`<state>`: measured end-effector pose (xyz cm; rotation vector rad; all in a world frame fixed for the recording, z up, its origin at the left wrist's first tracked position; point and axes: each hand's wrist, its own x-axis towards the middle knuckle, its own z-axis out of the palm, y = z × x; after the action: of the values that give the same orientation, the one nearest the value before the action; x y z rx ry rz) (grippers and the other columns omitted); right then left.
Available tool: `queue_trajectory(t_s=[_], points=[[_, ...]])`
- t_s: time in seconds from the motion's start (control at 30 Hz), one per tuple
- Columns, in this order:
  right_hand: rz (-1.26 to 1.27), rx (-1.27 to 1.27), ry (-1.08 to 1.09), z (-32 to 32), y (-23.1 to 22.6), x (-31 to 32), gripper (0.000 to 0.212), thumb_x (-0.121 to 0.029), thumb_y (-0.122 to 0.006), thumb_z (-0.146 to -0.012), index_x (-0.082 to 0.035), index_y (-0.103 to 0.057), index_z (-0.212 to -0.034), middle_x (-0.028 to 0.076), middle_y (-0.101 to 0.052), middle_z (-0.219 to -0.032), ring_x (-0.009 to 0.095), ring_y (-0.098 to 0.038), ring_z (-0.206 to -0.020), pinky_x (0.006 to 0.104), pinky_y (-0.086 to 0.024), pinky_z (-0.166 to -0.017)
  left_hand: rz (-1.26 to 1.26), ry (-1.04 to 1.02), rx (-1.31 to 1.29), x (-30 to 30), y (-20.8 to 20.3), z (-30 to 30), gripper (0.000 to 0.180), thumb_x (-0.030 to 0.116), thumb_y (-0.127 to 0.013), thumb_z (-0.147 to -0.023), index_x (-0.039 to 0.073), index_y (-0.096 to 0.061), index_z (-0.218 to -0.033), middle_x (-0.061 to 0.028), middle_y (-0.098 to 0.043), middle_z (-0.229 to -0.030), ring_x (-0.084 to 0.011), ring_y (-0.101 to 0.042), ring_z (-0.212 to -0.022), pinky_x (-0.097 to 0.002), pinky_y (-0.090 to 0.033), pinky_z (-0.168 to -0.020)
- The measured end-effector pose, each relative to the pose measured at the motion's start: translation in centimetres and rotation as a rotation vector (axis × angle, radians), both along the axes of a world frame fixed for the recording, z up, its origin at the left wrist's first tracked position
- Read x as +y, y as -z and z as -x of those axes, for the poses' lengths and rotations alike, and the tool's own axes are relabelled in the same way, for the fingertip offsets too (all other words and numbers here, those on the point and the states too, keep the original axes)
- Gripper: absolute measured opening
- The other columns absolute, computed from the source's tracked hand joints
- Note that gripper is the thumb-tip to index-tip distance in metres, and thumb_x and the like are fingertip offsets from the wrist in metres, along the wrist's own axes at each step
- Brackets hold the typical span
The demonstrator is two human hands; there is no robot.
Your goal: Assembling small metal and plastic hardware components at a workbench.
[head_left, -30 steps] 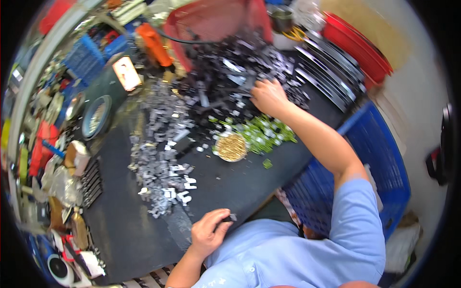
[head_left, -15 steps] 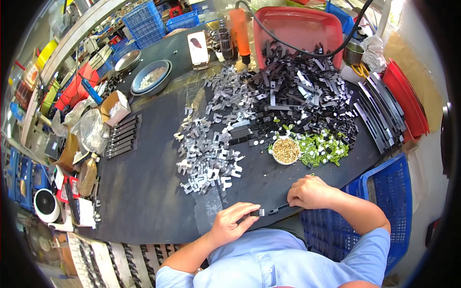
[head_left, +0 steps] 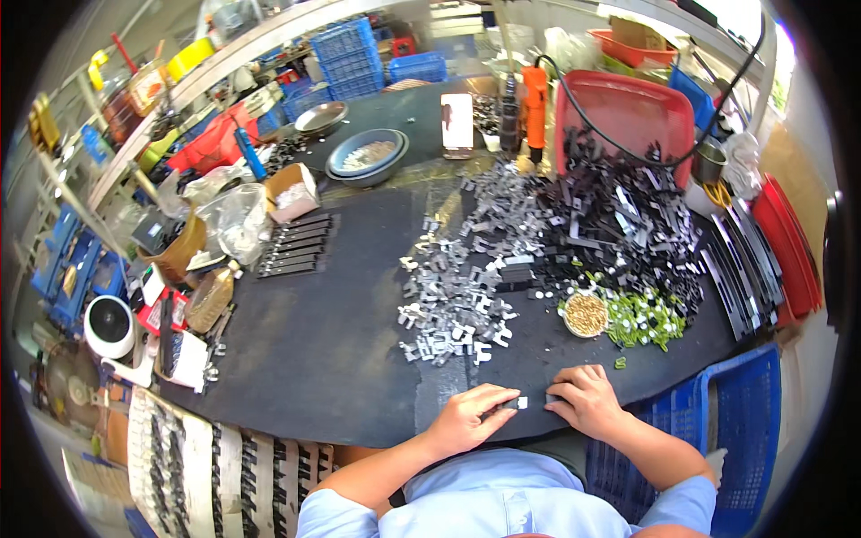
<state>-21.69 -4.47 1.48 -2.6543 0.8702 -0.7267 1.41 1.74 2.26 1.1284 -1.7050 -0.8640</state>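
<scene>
At the table's front edge, my left hand [head_left: 471,419] pinches a small dark part with a pale metal clip [head_left: 522,403] at its end. My right hand [head_left: 587,401] is just to the right, its bent fingers closed on a small dark strip [head_left: 551,401] mostly hidden under them. A narrow gap separates the two pieces. One loose green clip [head_left: 620,363] lies beyond my right hand. Further back are a round tub of brass-coloured bits [head_left: 586,315] and a heap of green and white clips [head_left: 650,320]. Grey metal clips [head_left: 457,309] spread beyond my left hand.
Black strips [head_left: 619,206] pile up before a red basket [head_left: 628,103]. An orange power tool [head_left: 535,112] stands near a lit phone [head_left: 457,125]. Finished-looking black bars [head_left: 296,244] lie in a row at left. A blue crate [head_left: 744,421] sits right of me.
The view has shifted, so the table appears further right and lower. My right hand has moved left toward my left hand, and its fingers now cover most of the dark strip.
</scene>
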Motion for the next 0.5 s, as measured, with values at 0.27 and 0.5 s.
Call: queue_trajectory(t_s=[0.27,0.5], points=[[0.122,0.042,-0.101,-2.6,-4.6,0.6,0.044,-0.022,-0.073,-0.066,-0.005,-0.061,-0.105,0.003,-0.058,-0.070,0.017,-0.056,-0.061,0.0304,-0.041,-0.055,-0.037,-0.016,-0.058,-0.9,-0.1,0.0,0.028,0.005,-0.066,-0.078,0.004,-0.063,-0.106,-0.0076,-0.063,-0.090,-0.0123,-0.059,-0.065,-0.0243,-0.048,-0.058],[0.197,0.097,-0.129,-3.1,-4.4,-0.3,0.051,-0.025,-0.072,-0.067,-0.001,-0.057,-0.110,0.003,-0.057,-0.070,0.016,-0.055,-0.059,0.0292,-0.041,-0.053,0.045,0.001,-0.074,-1.9,-0.3,0.3,0.026,0.004,-0.066,-0.077,0.002,-0.063,-0.103,-0.0081,-0.062,-0.088,-0.0130,-0.060,-0.063,-0.0246,-0.050,-0.056]])
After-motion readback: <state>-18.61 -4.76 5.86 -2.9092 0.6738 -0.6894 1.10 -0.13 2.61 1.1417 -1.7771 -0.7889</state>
